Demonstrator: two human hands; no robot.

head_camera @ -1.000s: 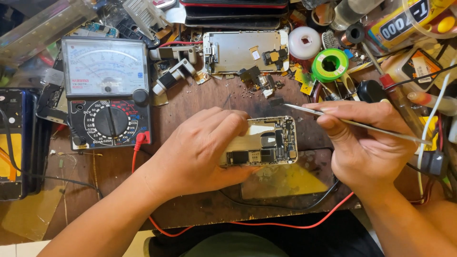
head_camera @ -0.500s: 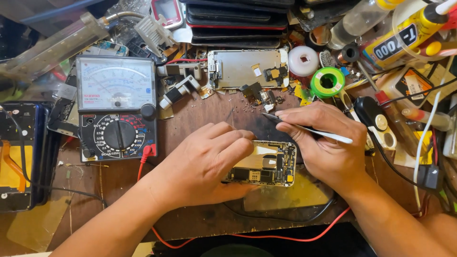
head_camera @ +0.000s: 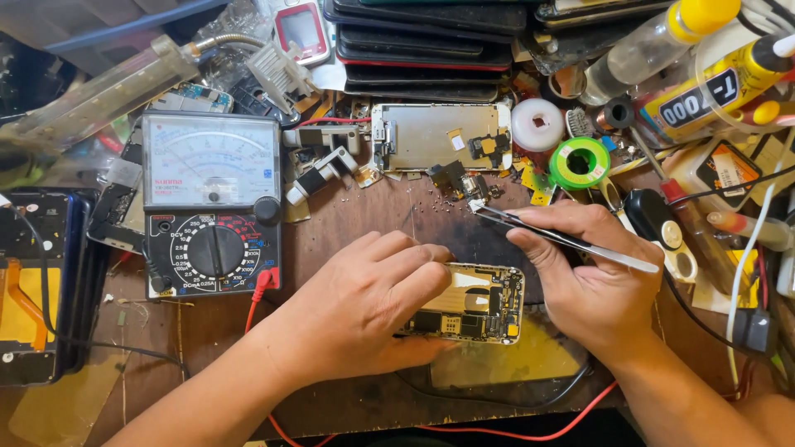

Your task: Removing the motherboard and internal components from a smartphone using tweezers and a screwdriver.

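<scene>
Your right hand (head_camera: pixel 596 281) has swung its tweezers (head_camera: pixel 563 240) off the opened phone (head_camera: pixel 476 305) toward the worktop's far edge; their tips now reach the small loose parts (head_camera: pixel 464 184) there, so this looks like picking up or setting down a part. That grip is closed on the tweezers. Your left hand (head_camera: pixel 373 310) lies flat, steadying the phone mid-worktop, fingers not curled around it. The gutted phone shell (head_camera: pixel 439 136) beyond holds a few components.
</scene>
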